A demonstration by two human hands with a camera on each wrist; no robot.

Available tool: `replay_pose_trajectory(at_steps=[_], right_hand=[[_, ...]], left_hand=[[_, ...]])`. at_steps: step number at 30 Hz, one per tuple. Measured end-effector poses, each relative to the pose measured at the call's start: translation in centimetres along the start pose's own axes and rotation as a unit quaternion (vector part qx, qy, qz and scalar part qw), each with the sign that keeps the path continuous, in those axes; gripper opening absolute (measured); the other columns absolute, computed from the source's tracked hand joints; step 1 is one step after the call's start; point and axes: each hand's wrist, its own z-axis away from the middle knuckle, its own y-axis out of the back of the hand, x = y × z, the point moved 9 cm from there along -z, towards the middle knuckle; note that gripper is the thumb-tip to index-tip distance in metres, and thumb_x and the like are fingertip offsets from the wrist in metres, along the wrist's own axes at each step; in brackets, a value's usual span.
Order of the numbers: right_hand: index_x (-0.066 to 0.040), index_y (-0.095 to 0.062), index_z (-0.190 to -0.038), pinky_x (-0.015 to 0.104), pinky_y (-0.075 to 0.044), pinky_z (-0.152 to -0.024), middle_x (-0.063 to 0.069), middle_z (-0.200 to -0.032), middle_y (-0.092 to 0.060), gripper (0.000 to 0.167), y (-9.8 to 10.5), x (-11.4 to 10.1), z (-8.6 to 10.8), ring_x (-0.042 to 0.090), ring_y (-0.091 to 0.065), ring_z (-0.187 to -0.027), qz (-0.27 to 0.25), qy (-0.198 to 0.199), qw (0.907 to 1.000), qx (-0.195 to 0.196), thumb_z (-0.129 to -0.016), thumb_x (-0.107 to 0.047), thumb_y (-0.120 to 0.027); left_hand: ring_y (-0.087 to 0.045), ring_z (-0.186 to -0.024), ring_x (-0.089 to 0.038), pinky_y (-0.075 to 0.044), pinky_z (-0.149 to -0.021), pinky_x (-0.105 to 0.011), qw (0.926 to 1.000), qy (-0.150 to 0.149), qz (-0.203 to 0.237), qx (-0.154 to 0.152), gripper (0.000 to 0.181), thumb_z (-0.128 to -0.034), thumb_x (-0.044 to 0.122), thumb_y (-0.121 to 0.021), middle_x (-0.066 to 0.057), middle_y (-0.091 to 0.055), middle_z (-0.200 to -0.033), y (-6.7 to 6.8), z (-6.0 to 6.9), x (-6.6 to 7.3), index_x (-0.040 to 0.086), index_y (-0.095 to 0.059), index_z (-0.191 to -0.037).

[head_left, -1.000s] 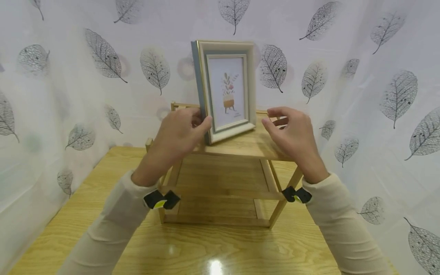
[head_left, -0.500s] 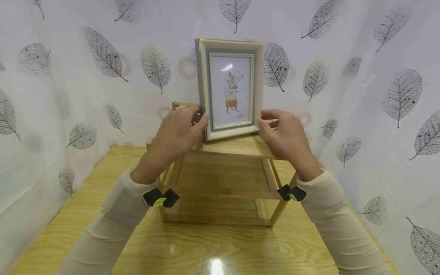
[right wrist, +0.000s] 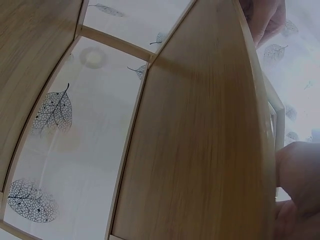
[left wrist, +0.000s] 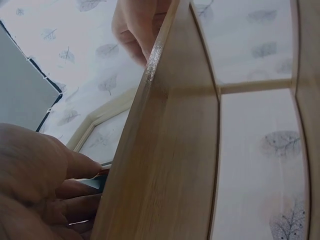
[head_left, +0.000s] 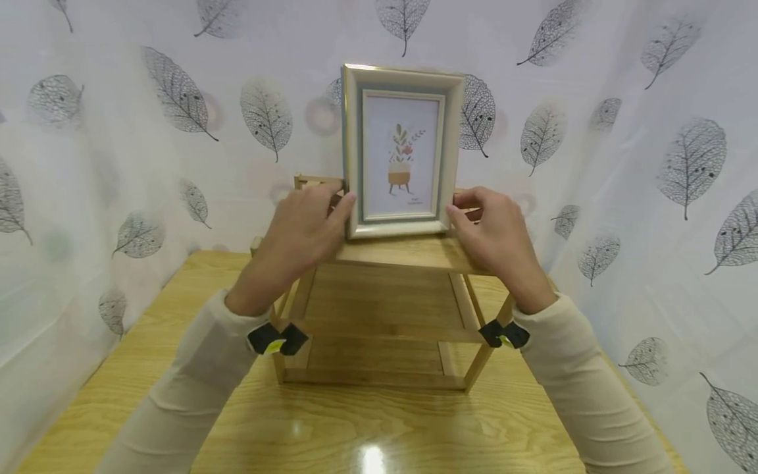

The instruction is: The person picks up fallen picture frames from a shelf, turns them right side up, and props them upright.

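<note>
A picture frame (head_left: 403,155) with a cream and blue-grey border stands upright on the top board of a wooden shelf rack (head_left: 408,253). Its print shows a plant in an orange and cream pot. The left hand (head_left: 304,227) pinches the frame's lower left edge, thumb at the front and fingers behind the side. At the lower right edge, the right hand (head_left: 494,234) grips in the same way. From the left wrist, the frame (left wrist: 107,122) shows partly behind the shelf board, with the left hand (left wrist: 45,185) at its edge. The right wrist view shows only a sliver of the frame.
The rack has lower shelves (head_left: 379,359) and stands on a wood-grain table (head_left: 355,428). Behind and at both sides hang white curtains (head_left: 592,85) printed with dark leaves. Black pieces (head_left: 278,339) with yellow marks sit at the wrists.
The picture frame has turned to face the camera more squarely, its right side swinging round. The right hand has moved left from beside the frame and taken hold of its right edge.
</note>
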Motion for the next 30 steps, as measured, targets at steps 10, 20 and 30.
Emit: replay_pose_trajectory(at_steps=[10,20,30], right_hand=[[0.005,-0.066,-0.102,0.045,-0.057,-0.087,0.018,-0.112,-0.072,0.016,0.09,-0.12,0.27,0.036,-0.073,-0.094,-0.017,0.005,0.9997,0.014,-0.096,-0.01,-0.065],[0.005,-0.064,-0.099,0.044,-0.058,-0.086,0.018,-0.11,-0.072,0.012,0.1,-0.24,0.56,0.034,-0.073,-0.092,-0.034,0.003,0.9993,0.016,-0.096,-0.007,-0.065],[0.003,-0.065,-0.098,0.042,-0.059,-0.084,0.016,-0.107,-0.072,0.012,0.14,-0.37,0.78,0.032,-0.074,-0.092,-0.036,0.0,0.9992,0.019,-0.096,-0.008,-0.065]], left_hand=[[-0.047,-0.061,-0.023,-0.037,-0.055,-0.033,0.9991,-0.015,-0.016,0.037,0.036,-0.1067,0.021,-0.05,-0.009,-0.048,-0.066,0.56,-0.23,0.1,0.008,-0.048,-0.073],[-0.051,-0.06,-0.021,-0.04,-0.055,-0.033,0.9972,-0.033,-0.009,0.066,0.036,-0.1038,0.017,-0.057,-0.008,-0.058,-0.066,1.02,-0.44,0.27,0.007,-0.057,-0.07],[-0.047,-0.058,-0.021,-0.038,-0.054,-0.032,0.9976,-0.032,0.004,0.061,0.037,-0.1043,0.015,-0.056,-0.007,-0.051,-0.063,0.81,-0.66,0.08,0.006,-0.053,-0.068]])
